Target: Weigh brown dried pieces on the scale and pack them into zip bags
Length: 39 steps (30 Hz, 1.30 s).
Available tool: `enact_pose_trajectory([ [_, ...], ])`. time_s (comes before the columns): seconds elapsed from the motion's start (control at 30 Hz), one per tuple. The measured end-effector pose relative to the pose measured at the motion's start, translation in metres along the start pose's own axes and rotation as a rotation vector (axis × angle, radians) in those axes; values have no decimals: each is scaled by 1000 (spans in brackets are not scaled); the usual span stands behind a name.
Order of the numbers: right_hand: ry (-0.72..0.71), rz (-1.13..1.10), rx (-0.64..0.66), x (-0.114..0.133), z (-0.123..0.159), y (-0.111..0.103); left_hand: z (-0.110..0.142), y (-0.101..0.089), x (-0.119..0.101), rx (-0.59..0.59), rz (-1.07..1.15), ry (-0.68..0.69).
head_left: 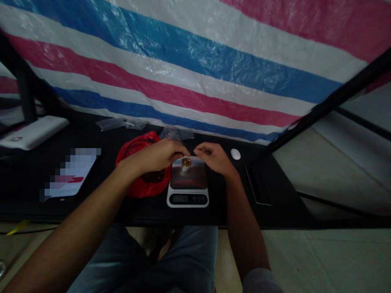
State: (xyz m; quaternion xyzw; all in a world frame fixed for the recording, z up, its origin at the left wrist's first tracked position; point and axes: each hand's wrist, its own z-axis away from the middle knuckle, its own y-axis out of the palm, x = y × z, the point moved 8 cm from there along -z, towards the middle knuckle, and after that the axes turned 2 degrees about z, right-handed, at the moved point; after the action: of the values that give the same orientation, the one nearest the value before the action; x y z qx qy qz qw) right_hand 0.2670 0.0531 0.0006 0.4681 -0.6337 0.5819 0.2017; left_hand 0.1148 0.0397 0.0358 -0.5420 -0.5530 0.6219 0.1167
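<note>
A kitchen scale with a white body and a metal top stands on the dark table. On its plate sits a small clear cup filled with brown bits. My left hand reaches across a red plastic bag, its fingers bent together just above the cup's left side. To the right of the cup, my right hand is curled with thumb and fingertips together; what they may hold is too small to make out. Dark brown pieces show inside the open bag, partly covered by my left forearm.
Behind the bag lie thin clear plastic bags. A phone and a white oval object are on the right. A pouch with a blurred print and a white box lie left. A striped sheet hangs behind.
</note>
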Motion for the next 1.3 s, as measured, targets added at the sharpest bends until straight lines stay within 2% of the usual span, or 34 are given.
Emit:
enact_pose_trajectory([
  [0.1, 10, 17, -14, -1, 0, -1, 8, -11, 12, -17, -32, -77],
  [0.17, 16, 35, -22, -1, 0, -2, 17, -13, 27, 39, -67, -174],
  [0.33, 11, 51, -22, 0, 0, 0, 57, 10, 79, 337, -174, -501],
  [0.4, 10, 50, -17, 0, 0, 1, 67, 18, 91, 365, -195, -549],
  [0.47, 11, 55, -13, 0, 0, 1, 69, 22, 94, 350, -178, -534],
  [0.57, 15, 71, -15, -1, 0, 1, 66, 18, 91, 292, -130, -475],
  [0.73, 4, 74, -18, -3, -1, 1, 56, -2, 79, 204, -112, -401],
  [0.97, -4, 74, -26, -3, -2, 1, 32, -18, 35, 112, -95, -225],
  [1.13, 4, 63, -19, -1, -3, 2, 4, -15, 5, 22, -68, -81],
  [1.3, 7, 67, -7, 1, -3, 2, -16, -1, -3, 33, -67, -23],
])
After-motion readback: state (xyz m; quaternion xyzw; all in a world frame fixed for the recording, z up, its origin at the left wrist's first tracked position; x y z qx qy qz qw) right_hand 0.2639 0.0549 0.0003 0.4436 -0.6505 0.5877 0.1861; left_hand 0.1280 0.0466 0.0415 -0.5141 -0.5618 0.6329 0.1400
